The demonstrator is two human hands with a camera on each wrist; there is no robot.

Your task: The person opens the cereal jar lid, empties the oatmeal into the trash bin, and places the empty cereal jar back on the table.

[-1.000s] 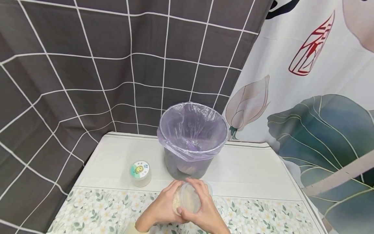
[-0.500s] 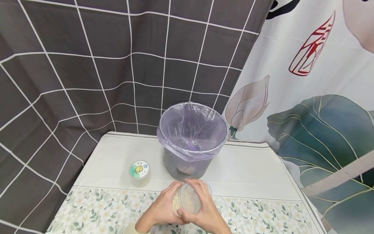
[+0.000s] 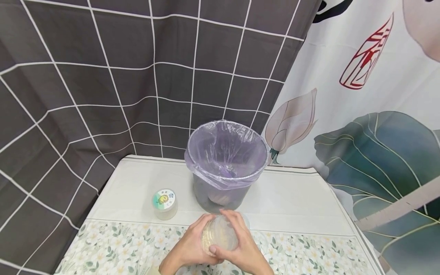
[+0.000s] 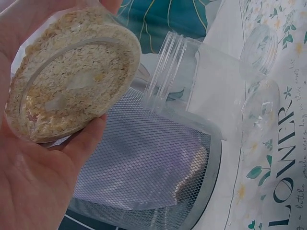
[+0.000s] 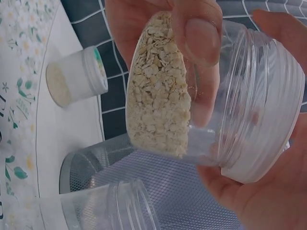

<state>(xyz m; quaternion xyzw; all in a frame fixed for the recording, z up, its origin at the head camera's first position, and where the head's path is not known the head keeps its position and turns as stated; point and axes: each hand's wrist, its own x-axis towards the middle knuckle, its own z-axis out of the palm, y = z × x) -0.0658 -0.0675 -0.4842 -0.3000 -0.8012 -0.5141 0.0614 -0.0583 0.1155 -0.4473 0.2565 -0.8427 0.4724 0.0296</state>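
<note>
A clear plastic jar (image 3: 207, 241) of rolled oats is held between both hands near the table's front, tilted on its side. My left hand (image 3: 192, 243) grips its body, thumb and fingers around it in the right wrist view. My right hand (image 3: 245, 246) grips the translucent screw lid (image 5: 276, 105) at the mouth. Threads show beside the lid; whether they are still engaged, I cannot tell. The oats (image 5: 158, 91) lie against the jar's base. Just beyond the hands stands a second clear jar (image 4: 211, 86), uncovered, with no contents visible.
A mesh bin (image 3: 220, 191) with a purple liner (image 3: 227, 152) stands behind the hands. To its left sits a capped jar (image 3: 165, 204) with a green-and-white label and pale contents. A clear lid (image 4: 261, 50) lies by the uncovered jar. Dark grid cloth (image 3: 137, 88) hangs behind.
The lid and right hand have shifted slightly right, and more of the ridged jar neck shows between the hands. Everything else stays in place.
</note>
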